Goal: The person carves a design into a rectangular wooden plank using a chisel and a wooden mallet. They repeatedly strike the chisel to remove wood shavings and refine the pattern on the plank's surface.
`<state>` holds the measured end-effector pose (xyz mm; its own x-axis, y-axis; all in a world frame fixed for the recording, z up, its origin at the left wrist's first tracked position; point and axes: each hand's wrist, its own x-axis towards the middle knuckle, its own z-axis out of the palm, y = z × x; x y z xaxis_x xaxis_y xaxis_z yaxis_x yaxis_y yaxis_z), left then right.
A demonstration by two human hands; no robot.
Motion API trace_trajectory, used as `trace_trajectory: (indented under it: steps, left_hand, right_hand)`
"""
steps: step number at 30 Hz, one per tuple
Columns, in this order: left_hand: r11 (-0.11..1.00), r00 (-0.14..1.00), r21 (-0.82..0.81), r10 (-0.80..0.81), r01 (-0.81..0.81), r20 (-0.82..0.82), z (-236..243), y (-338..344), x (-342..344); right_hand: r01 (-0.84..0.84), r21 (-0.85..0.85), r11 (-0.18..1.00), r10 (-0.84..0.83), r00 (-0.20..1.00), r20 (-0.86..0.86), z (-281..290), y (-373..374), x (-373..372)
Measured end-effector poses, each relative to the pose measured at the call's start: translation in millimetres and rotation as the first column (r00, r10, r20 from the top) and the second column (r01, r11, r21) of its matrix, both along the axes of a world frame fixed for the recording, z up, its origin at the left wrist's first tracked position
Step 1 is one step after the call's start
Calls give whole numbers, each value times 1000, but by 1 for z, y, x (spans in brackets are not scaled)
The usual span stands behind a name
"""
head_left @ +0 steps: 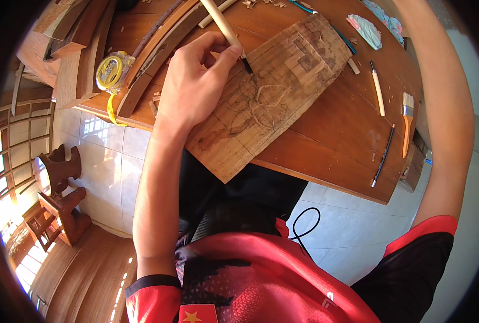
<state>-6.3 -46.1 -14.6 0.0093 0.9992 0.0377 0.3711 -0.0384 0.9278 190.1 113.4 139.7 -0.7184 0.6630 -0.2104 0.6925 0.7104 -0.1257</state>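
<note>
My left hand [196, 78] is closed round a pale wooden-handled tool [221, 24], whose dark tip touches or hovers just over a weathered wooden board [323, 64]; I cannot tell which. The board lies diagonally on the table and overhangs its near edge. It bears a drawn leafy outline [269, 99] and a roughly carved rectangular patch near its far end. My right forearm [444, 118] reaches up past the table's right side; the hand is out of the picture.
The orange-brown table [320, 151] also holds a yellow tape measure [109, 72], wood strips [153, 48], a pale-handled tool [377, 89], a paintbrush [406, 126], a pencil [382, 156] and crumpled cloth [363, 32]. Carved wooden furniture [59, 167] stands on the tiled floor at left.
</note>
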Motion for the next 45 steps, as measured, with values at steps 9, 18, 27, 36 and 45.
trace_trajectory:
  steps: [9,18,27,36,45]
  left_hand:
    - [999,999,-16,-40,40,2,2,0,0]
    - [998,999,-47,-46,46,-12,0,1,-1]
    - [999,997,-8,-43,43,-62,-3,3,-1]
    - [999,996,-28,-47,45,-80,-4,4,-4]
    - [995,991,-43,-94,90,-90,5,0,-1]
  right_hand:
    - [-91,48,995,93,995,-37,-9,11,16]
    - [-77,96,992,79,997,-13,-3,4,10]
    - [-109,91,990,112,993,-38,-9,10,7]
    - [-73,98,993,64,994,92,-1,6,-13]
    - [-161,118,980,165,986,-32,-15,26,-11]
